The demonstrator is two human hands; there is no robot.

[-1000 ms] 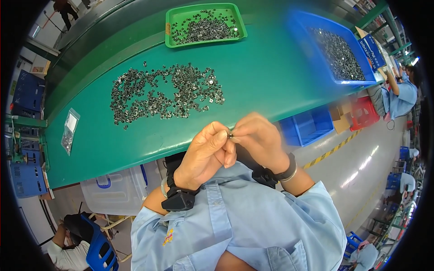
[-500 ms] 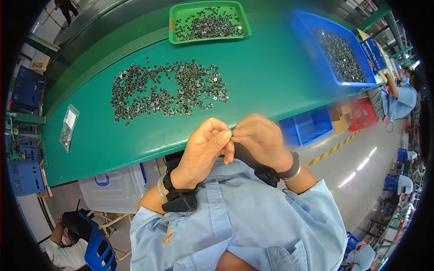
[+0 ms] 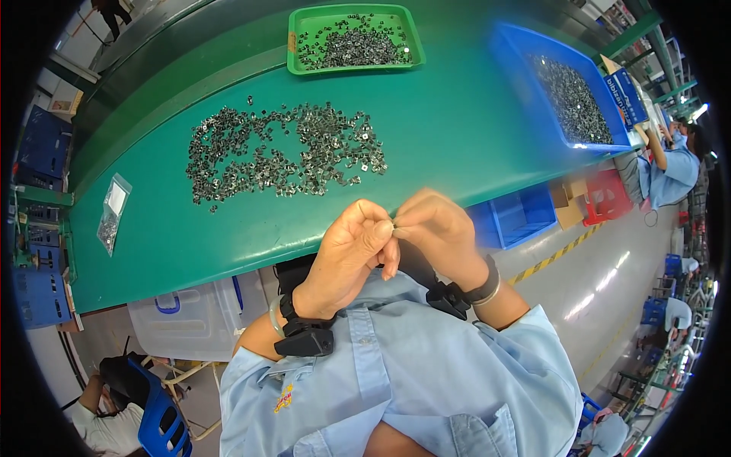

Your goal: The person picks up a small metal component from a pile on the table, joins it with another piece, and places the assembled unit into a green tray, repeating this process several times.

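Here's the big green table (image 3: 449,129), sweeping right across the view, and below its near edge the pale-blue shirt (image 3: 426,365) of the person at work. On the table a wide spread of small metal parts (image 3: 320,145) lies loose, patchy, with bare green showing through its middle. Over to the right, the deep blue tray (image 3: 520,76), heaped with more little parts. Under the table on the left sits a clear storage box (image 3: 183,327), and at the back, the shallow green tray (image 3: 327,71), its parts piled toward the centre.

Now the hands! Left hand (image 3: 354,247) and right hand (image 3: 442,236) meet just in front of the table's near edge, each grip closed, thumb against finger, tips touching. Off to the far left, a small plastic bag (image 3: 114,202) lies slanted on the table. A black device (image 3: 307,337) is strapped at the left wrist. And smallest of all, pinched by both hands: a tiny piece (image 3: 394,227), mostly hidden behind the fingertips, its shape too small to tell.
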